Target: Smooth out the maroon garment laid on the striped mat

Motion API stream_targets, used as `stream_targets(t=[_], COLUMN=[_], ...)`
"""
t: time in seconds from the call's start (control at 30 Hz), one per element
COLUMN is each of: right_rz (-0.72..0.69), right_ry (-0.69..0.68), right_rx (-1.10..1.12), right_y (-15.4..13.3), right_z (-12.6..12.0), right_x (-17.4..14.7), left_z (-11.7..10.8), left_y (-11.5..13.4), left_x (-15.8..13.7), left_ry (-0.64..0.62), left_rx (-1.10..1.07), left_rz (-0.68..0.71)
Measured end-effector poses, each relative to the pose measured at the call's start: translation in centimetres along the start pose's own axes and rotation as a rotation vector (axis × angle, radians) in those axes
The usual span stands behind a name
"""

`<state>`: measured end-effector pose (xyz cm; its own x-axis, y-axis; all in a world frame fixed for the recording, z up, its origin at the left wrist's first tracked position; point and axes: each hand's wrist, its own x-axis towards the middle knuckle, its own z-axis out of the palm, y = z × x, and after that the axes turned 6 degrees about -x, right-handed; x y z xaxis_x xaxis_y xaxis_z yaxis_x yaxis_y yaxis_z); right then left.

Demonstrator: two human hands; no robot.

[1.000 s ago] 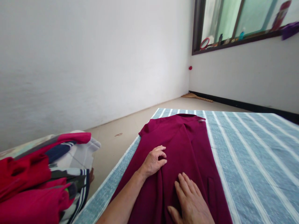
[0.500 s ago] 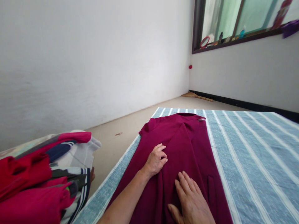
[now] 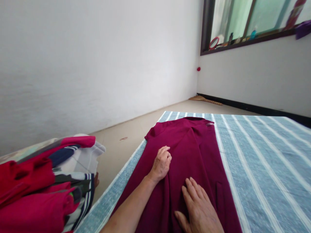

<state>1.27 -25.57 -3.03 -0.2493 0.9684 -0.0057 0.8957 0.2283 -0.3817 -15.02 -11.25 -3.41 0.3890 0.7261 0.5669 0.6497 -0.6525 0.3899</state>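
While the right hand (image 3: 198,207) is kept flat, fingers spread, on the near part of the dark maroon knit garment (image 3: 189,152), nothing is gripped by it; the palm is simply pressed onto the cloth. Just beyond it, the left hand (image 3: 161,163) is laid on the same garment with its fingers loosely curled, and no fabric is seen pinched in them. Compared with a second ago, the left hand has been slid slightly further up the cloth and its fingers drawn closer together, while the right hand has barely been moved; from this, a smoothing of the fabric along a lengthwise fold can be judged to be under way. The garment is spread lengthwise on a blue mat with white stripes (image 3: 262,155), near its left edge. To the near left, apart from the mat, a pile of red, white and navy striped clothes (image 3: 46,181) is heaped. Beyond, a pale bare floor (image 3: 126,136) is met by white walls (image 3: 97,58), and a dark-framed window (image 3: 243,22) with small objects on its sill is seen at the far right.
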Motion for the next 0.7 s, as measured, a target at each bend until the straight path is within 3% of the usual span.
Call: stream_targets(t=[0.17,0.4,0.53,0.7], right_rz=[-0.003,-0.001,-0.033,-0.093], right_ry=[-0.003,0.048,0.078,0.129], right_rx=[0.0,-0.028,-0.082,-0.17], right_y=[0.0,-0.2,0.1,0.6], right_z=[0.1,0.0,0.4,1.0], right_x=[-0.1,-0.2,-0.4,-0.7], left_z=[-1.9,-7.8,-9.7,-8.9], left_y=[-1.6,-5.4,-7.5,-8.9], left_x=[1.0,1.9,0.6,-1.2], left_ry=[0.156,0.234,0.183,0.057], left_rx=[0.086,0.406,0.527,0.605], left_rz=[-0.188,-0.562,-0.732,-0.922])
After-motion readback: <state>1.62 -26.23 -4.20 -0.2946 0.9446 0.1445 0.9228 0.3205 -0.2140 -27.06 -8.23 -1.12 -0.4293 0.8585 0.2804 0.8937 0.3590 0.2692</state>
